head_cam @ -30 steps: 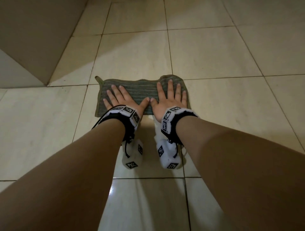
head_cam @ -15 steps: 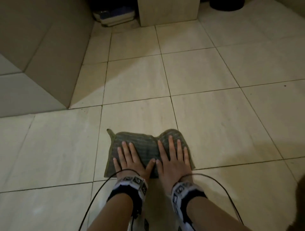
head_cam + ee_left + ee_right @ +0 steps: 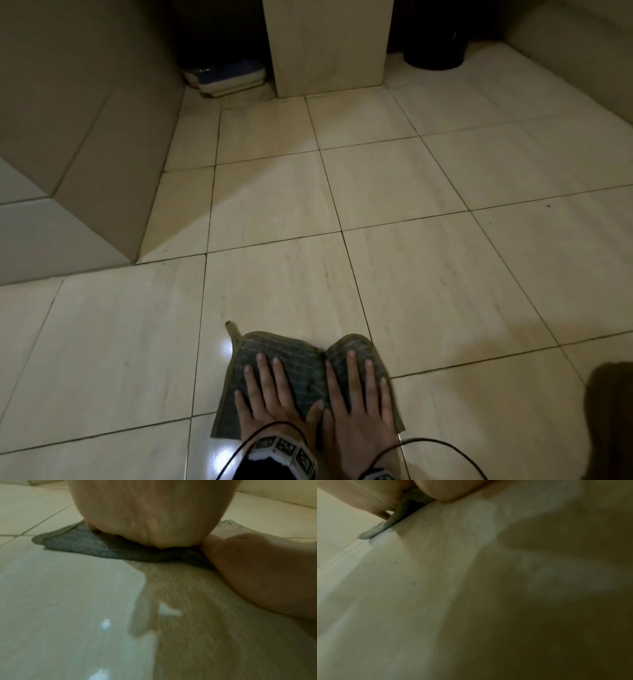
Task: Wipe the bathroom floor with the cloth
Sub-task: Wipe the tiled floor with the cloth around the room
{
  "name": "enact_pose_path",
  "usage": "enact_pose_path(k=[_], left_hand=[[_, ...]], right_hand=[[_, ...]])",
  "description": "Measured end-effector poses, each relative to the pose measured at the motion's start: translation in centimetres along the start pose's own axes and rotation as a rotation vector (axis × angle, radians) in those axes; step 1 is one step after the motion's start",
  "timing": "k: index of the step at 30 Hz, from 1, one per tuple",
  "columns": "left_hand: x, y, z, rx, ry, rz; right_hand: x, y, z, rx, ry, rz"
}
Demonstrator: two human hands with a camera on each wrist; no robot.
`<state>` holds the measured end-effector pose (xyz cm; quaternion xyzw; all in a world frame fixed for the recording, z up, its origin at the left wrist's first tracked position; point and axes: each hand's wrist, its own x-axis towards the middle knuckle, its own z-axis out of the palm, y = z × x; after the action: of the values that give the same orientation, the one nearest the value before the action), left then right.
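A grey-green striped cloth [image 3: 301, 356] lies flat on the cream tiled floor [image 3: 291, 284], low in the head view. My left hand [image 3: 270, 390] presses on its left half with straight, spread fingers. My right hand [image 3: 359, 394] presses flat on its right half, thumbs nearly touching. A small fold rises in the cloth between the hands. In the left wrist view the heel of my left hand [image 3: 154, 513] sits on the cloth [image 3: 96, 546], with my right hand [image 3: 257, 568] beside it. The right wrist view shows the cloth's edge [image 3: 385, 526] under my right hand [image 3: 368, 494].
A tiled wall corner [image 3: 85, 178] juts out at the left. At the back stand a cream pillar [image 3: 329, 44], a blue and white flat object [image 3: 226, 78] and a dark bin [image 3: 435, 51]. Black cables [image 3: 442, 445] loop from my wrists. The floor behind the cloth shines wet.
Both hands have slid the cloth back toward my body, and it has bunched narrower. The head view has lifted, now showing the back of the room.
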<state>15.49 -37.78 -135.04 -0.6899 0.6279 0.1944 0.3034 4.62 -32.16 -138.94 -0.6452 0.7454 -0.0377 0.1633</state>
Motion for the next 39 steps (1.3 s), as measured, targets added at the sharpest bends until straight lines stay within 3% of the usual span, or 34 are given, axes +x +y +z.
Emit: enact_pose_path(k=[5, 18, 31, 34, 39], left_hand=[[0.1, 0.1, -0.7, 0.059, -0.034, 0.003], [0.4, -0.9, -0.1, 0.078, 0.026, 0.078], [0.6, -1.7, -0.3, -0.085, 0.004, 0.108], [0.7, -2.1, -0.1, -0.166, 0.048, 0.135], [3.4, -4.4, -1.3, -0.201, 0.315, 0.216]], right_hand=[[0.0, -0.1, 0.1, -0.055, 0.008, 0.001], [0.2, -0.5, 0.0, -0.067, 0.000, 0.058], [-0.1, -0.9, -0.8, 0.029, 0.009, 0.010], [-0.3, -0.8, -0.4, 0.026, 0.043, 0.007], [-0.2, -0.7, 0.0, 0.004, 0.063, 0.007]])
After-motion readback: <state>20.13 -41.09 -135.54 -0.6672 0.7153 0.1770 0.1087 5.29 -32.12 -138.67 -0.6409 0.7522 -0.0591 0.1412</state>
